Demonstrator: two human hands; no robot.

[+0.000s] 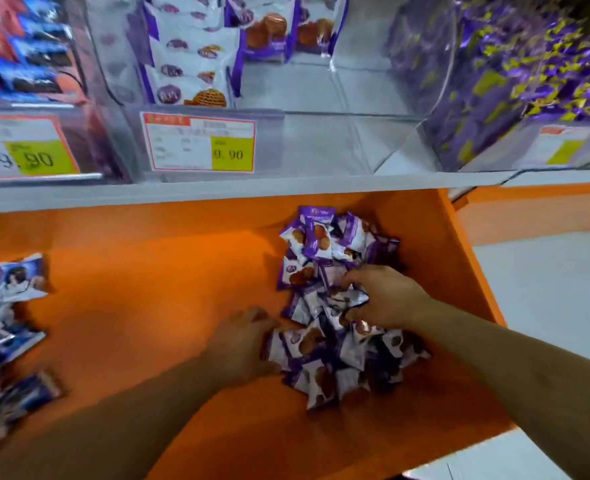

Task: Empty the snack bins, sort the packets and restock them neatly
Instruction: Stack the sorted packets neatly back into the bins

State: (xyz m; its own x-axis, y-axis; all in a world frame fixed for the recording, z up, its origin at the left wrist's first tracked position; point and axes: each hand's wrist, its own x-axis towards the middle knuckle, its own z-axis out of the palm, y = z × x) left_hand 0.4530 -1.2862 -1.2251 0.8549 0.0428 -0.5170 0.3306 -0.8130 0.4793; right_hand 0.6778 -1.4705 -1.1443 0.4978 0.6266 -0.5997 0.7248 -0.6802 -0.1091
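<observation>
Gathering purple-and-white packets [338, 323] from a loose heap on the orange ledge [148, 271], at about 5 o'clock in the view; right hand [383, 299] on top of the heap, fingers curled round a small bunch of packets; left hand [241, 348] flat against the heap's 9 o'clock side, fingers fairly straight, pressing a packet, not wrapped round it.

Up at 12 o'clock, the clear middle bin [321, 140] mostly bare, with one neat stack of the same packets [189, 64] at its 10 o'clock corner and a few standing ones [279, 32] at the back; at 9 o'clock on the ledge, a heap of blue packets [13, 306], well apart from the purple ones.

Looks like the sorting and restocking step, about halfway. To do it well: keep the blue ones out; use the left hand as a wall so nothing slides off; turn every packet picture-side up and the same way; square a small stack with both hands before lifting; squeeze softly, since biscuits crack; set each stack just beside the one already in the bin, front to back, in straight rows; take few at a time, because shiny wrappers slip.
</observation>
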